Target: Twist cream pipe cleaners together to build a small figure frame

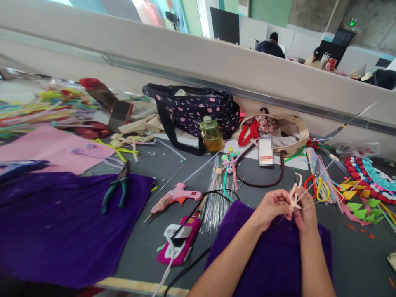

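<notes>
My left hand (pixel 274 208) pinches a small cream pipe-cleaner piece (pixel 293 197) with bent loops sticking upward. My right hand (pixel 307 212) closes on the same piece from the other side, and thin pale wires poke out between the fingers. Both hands are above a purple cloth (pixel 262 255) at the table's front edge. Scissors with red and yellow handles (pixel 323 190) lie just beyond my right hand. Left of my arms is a bundle of clear thin sticks (pixel 212 202), with a pink glue gun (pixel 175 198) farther left.
Green-handled pliers (pixel 114 196) rest on another purple cloth (pixel 62 231). A magenta phone-like case (pixel 182 245) and cables lie near the front. At the back are a dotted bag (pixel 198 109), a bottle (pixel 211 134) and a beige bag (pixel 293 132). People sit beyond the partition.
</notes>
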